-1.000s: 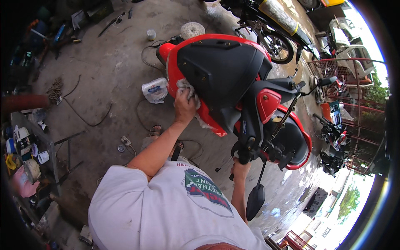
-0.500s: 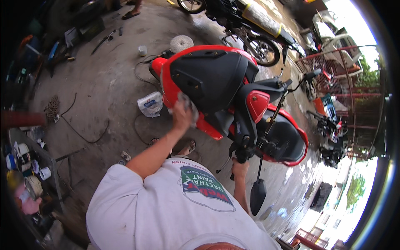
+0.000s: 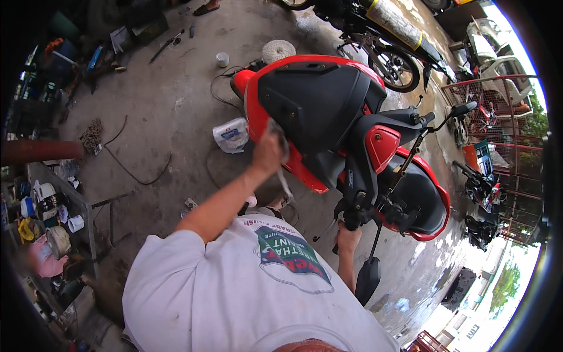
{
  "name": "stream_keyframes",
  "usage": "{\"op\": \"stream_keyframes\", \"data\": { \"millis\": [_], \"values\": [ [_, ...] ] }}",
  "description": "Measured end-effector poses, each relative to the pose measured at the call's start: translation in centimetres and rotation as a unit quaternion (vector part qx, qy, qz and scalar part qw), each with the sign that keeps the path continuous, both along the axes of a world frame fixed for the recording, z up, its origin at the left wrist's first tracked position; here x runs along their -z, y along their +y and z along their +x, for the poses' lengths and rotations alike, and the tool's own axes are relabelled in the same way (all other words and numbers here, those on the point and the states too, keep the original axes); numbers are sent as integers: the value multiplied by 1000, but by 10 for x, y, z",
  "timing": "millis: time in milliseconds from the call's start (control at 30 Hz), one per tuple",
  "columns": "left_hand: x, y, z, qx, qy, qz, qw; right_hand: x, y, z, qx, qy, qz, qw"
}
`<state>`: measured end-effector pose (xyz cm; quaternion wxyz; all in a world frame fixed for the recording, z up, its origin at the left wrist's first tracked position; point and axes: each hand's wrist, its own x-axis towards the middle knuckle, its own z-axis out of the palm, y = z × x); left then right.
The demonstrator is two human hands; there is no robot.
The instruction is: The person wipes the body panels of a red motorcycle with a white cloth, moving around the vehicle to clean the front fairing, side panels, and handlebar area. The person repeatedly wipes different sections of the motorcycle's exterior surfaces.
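Note:
My left hand (image 3: 265, 154) is closed round a grey rag (image 3: 281, 142), blurred by motion, against the red side trim (image 3: 307, 178) of a scooter; a strip of cloth hangs below it. The scooter's black front panel (image 3: 316, 105) lies just above that hand. My right hand (image 3: 348, 239) grips the handlebar end beside a black mirror (image 3: 368, 280). A white plastic-wrapped pack (image 3: 231, 136) rests on the floor left of the scooter.
Another motorcycle (image 3: 394, 66) stands behind the scooter. A metal workbench (image 3: 88, 214) with clutter is at left, near cables and a chain (image 3: 92, 135). A co-worker's sandalled foot (image 3: 206, 8) shows at top. A red mesh fence (image 3: 481, 105) and parked motorcycles (image 3: 482, 190) line the right.
My left hand has shifted slightly along the trim with the rag, which now trails downward. My right hand stays on the handlebar. The whole view has shifted a little with my head.

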<state>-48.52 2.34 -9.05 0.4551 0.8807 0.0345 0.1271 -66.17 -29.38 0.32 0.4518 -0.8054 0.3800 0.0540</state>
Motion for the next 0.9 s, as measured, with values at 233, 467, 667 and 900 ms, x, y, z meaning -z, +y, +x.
{"op": "stream_keyframes", "data": {
  "millis": [233,467,667,900],
  "values": [
    [25,64,63,13,242,2,970,0,-6,7,5,21,-7,1000],
    [9,28,35,8,35,18,999,12,-13,3,-5,0,-26,1000],
    [37,54,71,-44,184,-90,978,-1,-6,8,16,31,-36,999],
    [-18,7,-10,-16,-16,-47,999,-18,7,6,17,62,-48,997]
  ]
}}
